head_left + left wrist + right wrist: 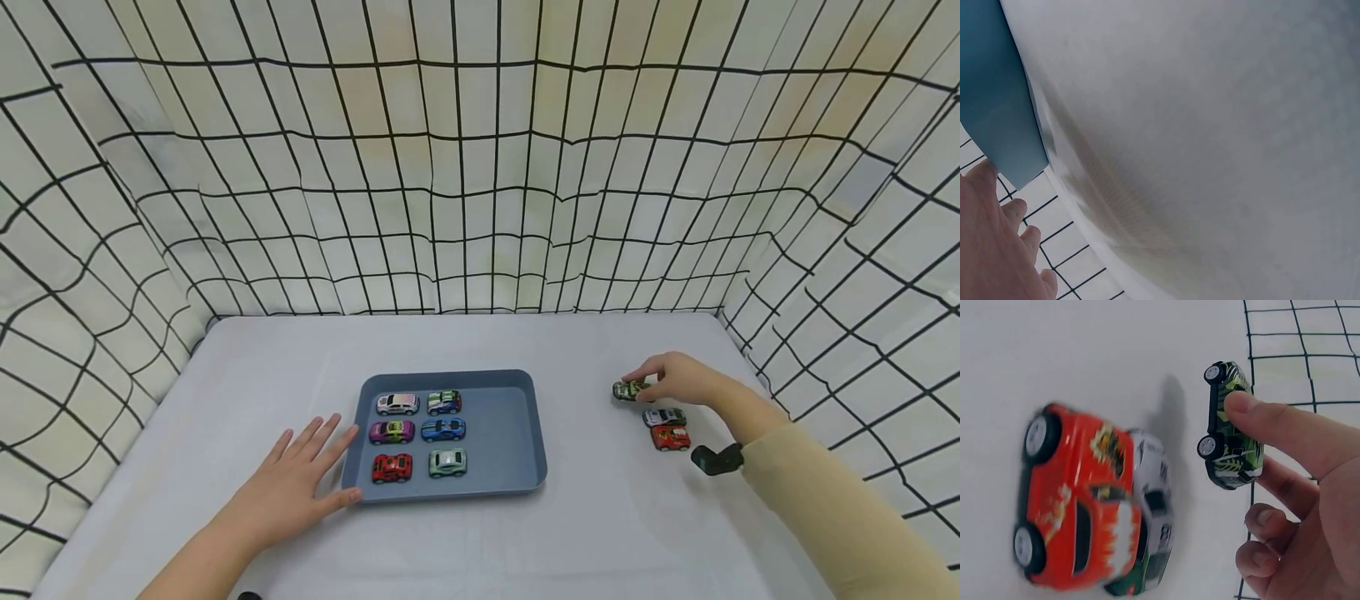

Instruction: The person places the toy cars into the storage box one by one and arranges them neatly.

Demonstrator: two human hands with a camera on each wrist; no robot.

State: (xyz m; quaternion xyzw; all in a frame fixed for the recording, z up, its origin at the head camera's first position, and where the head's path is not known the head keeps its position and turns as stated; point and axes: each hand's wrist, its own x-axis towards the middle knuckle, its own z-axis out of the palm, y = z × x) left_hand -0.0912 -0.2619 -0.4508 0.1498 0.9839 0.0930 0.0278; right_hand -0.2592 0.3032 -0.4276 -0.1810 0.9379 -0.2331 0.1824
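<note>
At the right of the head view my right hand (678, 379) pinches a green camouflage toy car (627, 390) between thumb and fingers. The right wrist view shows the thumb pressed on the side of that car (1235, 428). Just nearer than it, a silver toy car (664, 417) and a red toy car (670, 438) stand side by side on the table. My left hand (296, 483) lies with fingers spread at the left edge of a blue-grey tray (506, 433). In the left wrist view, the fingers of this hand (997, 244) show beside the tray's wall (1004, 94).
Inside the tray's left and middle are several toy cars: white (397, 404), white-blue-green (444, 402), purple (392, 432), blue (442, 429), red (392, 468) and pale green (447, 462). A white cloth covers the table (585, 517). Black netting (465, 196) over white sheeting surrounds it.
</note>
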